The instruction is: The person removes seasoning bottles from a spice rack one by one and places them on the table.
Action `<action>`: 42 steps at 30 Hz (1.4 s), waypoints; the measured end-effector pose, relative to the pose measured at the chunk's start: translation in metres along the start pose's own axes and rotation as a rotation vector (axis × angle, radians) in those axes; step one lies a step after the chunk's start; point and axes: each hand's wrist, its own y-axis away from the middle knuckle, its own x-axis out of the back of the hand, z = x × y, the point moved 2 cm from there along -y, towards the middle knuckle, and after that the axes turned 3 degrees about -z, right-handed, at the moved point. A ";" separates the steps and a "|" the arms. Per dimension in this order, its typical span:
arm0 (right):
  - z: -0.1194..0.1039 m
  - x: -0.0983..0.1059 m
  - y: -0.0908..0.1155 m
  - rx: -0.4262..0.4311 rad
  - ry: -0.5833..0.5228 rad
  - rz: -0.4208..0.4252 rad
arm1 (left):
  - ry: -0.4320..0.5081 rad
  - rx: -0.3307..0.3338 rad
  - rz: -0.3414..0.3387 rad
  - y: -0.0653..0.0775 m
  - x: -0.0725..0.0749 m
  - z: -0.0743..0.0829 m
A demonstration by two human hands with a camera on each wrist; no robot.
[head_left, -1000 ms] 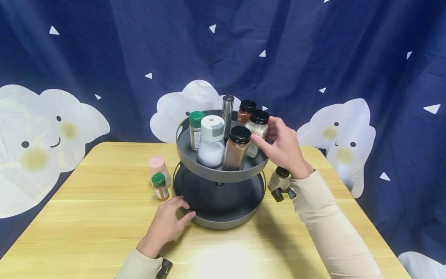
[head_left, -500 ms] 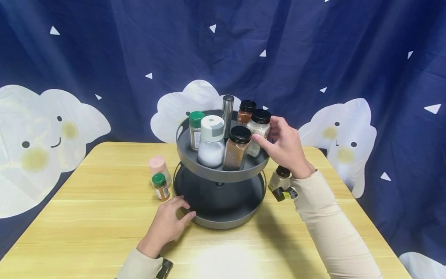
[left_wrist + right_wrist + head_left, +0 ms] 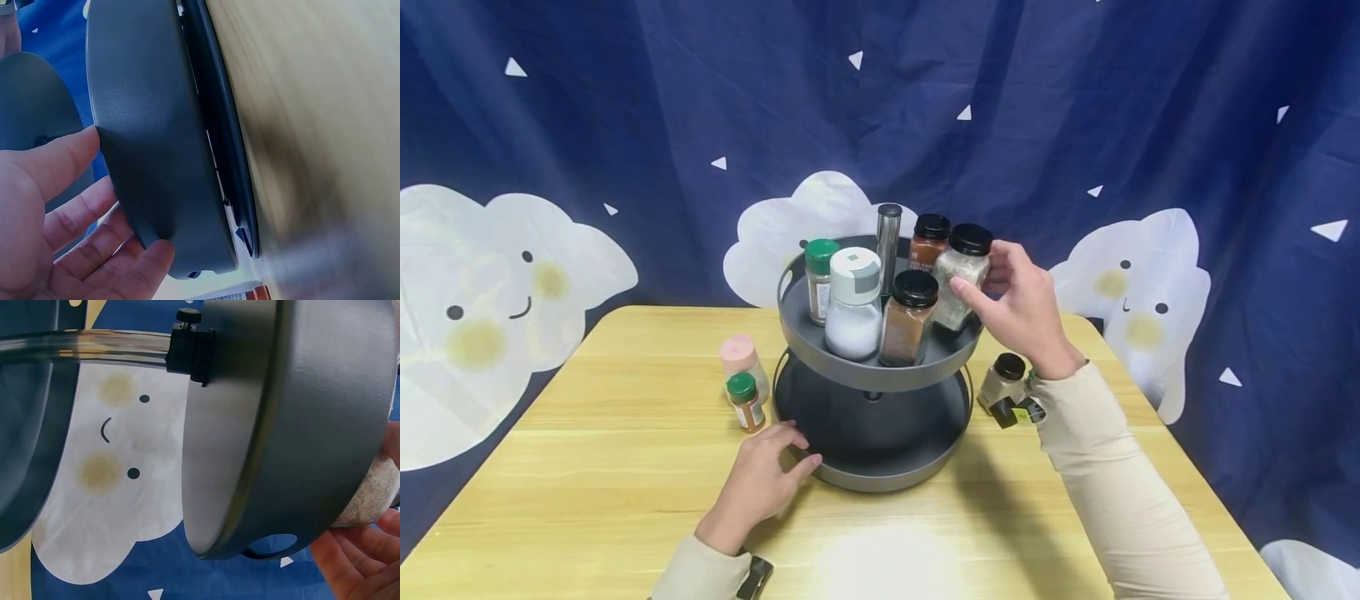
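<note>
A dark grey two-tier turntable tray stands on the wooden table. My right hand holds a square glass jar with a black lid and pale, whitish contents, thumb on its near side. It is at the right part of the upper tier, slightly tilted. In the right wrist view, the jar shows between fingers at the tier's wall. Relaxed, my left hand touches the lower tier's left front rim; in the left wrist view the thumb and fingertips lie along that rim.
On the upper tier stand a brown-spice jar, a red-spice jar, a white-capped shaker and a green-capped bottle. A pink-capped bottle and small green-capped bottle stand left; a black-lidded jar stands right.
My right hand has moved slightly up and to the right with the pale jar, away from the brown-spice jar. The left hand stays at the lower rim.
</note>
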 end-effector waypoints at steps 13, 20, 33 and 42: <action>-0.002 0.007 -0.008 0.039 -0.027 0.045 | -0.004 0.010 -0.006 -0.002 0.001 0.001; 0.001 0.012 -0.009 0.019 -0.050 0.075 | 0.001 0.036 -0.032 -0.002 0.001 0.000; -0.001 0.028 -0.008 -0.015 -0.047 0.142 | 0.008 0.042 -0.035 0.000 0.001 -0.001; 0.003 0.033 -0.004 -0.059 -0.045 0.154 | 0.007 0.046 -0.042 0.001 0.001 -0.001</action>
